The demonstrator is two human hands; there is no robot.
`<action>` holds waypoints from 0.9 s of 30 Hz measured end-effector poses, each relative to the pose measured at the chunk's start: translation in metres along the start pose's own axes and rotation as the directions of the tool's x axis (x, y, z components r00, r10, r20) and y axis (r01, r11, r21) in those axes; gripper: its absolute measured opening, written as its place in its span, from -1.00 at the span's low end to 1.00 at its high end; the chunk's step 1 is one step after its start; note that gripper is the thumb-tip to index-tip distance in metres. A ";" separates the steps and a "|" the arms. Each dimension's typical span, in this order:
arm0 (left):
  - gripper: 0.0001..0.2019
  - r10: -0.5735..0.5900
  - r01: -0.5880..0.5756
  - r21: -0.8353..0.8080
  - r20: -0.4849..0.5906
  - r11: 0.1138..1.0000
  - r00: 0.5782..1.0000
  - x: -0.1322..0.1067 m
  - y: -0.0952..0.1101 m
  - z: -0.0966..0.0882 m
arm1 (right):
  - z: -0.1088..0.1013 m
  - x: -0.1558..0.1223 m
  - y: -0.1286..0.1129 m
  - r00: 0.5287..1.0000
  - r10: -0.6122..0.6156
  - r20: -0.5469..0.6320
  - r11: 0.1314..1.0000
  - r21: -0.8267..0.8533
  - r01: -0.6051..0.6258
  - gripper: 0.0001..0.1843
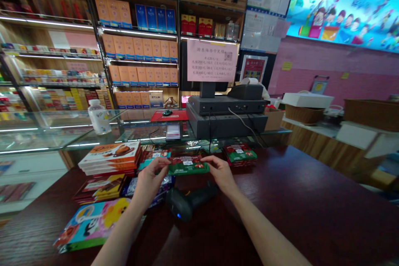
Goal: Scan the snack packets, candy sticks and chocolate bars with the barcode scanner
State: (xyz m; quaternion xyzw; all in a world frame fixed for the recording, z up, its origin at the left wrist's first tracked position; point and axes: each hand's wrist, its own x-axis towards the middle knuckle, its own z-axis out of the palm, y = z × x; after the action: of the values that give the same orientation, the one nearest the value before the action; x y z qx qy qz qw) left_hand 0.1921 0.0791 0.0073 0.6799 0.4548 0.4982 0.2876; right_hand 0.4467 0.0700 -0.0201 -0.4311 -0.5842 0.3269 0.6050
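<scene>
My left hand (149,182) and my right hand (220,173) pinch the two ends of a flat green and red chocolate bar packet (188,166), held level just above the dark wooden counter (296,199). Below and between my hands lies a black handheld barcode scanner (187,201), not touching them. Close to my left hand are a blue wrapped packet (146,187) and a stack of red and green packets (154,157). A matching green and red stack (240,154) stands to the right of my right hand.
Orange boxed chocolate bars (109,158) and other packets (93,224) lie at the left of the counter. Behind stands a glass display case with a bottle, a black cash register and a monitor (226,114). Stocked shelves rise beyond it.
</scene>
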 end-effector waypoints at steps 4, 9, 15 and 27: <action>-0.74 -0.052 0.051 -0.088 -0.001 0.995 0.999 0.002 0.005 0.001 | 0.001 0.002 0.005 0.999 0.051 0.000 0.997 0.062 -0.051 -0.78; -0.71 -0.116 0.121 -0.162 0.036 0.979 0.993 0.003 0.008 0.003 | -0.001 0.000 -0.004 0.993 0.117 -0.005 0.993 -0.005 -0.117 -0.73; -0.67 -0.144 0.148 -0.172 0.038 0.974 0.989 0.003 0.001 0.005 | -0.001 -0.003 -0.010 0.988 0.143 0.058 0.988 0.051 -0.146 -0.62; -0.59 -0.110 0.112 -0.067 0.033 0.991 0.993 0.005 -0.012 0.006 | 0.001 -0.002 0.005 0.995 0.035 0.094 0.999 -0.034 -0.032 -0.42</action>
State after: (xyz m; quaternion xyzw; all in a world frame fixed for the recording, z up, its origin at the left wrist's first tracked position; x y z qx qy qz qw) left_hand 0.1944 0.0892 -0.0025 0.6505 0.4701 0.4870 0.3446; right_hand 0.4461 0.0702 -0.0259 -0.4345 -0.6102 0.3475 0.5640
